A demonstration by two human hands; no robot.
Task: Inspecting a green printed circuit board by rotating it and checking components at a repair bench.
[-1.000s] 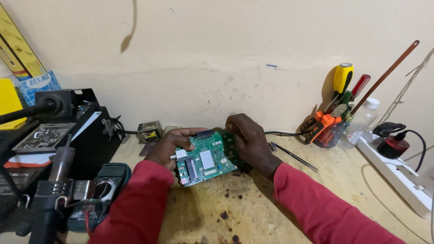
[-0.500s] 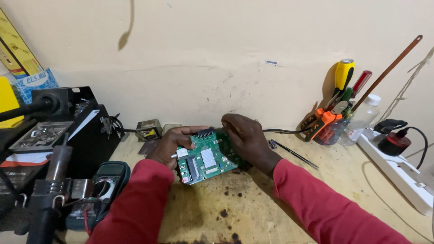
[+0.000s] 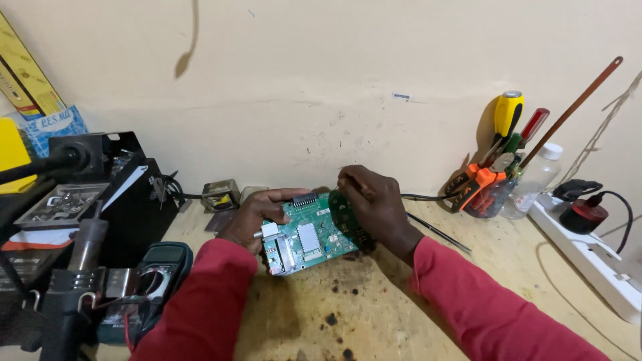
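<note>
A green circuit board [image 3: 309, 235] with a silver square chip and metal connectors rests tilted on the wooden bench, near the wall. My left hand [image 3: 253, 215] grips its left edge, thumb on top. My right hand [image 3: 373, 204] covers the right end of that board and holds a second, smaller dark green board [image 3: 346, 218] upright against it. Both sleeves are red.
At left stand a black soldering station [image 3: 100, 194], a soldering iron holder [image 3: 73, 267] and a dark multimeter [image 3: 150, 274]. A cup of screwdrivers and pliers [image 3: 491, 180], a clear bottle [image 3: 531, 180] and a white power strip [image 3: 592, 257] sit at right. A thin probe [image 3: 438, 230] lies behind my right wrist.
Both hands and the boards have stayed in nearly the same place; my right hand has shifted slightly, tilting the small board more upright.
</note>
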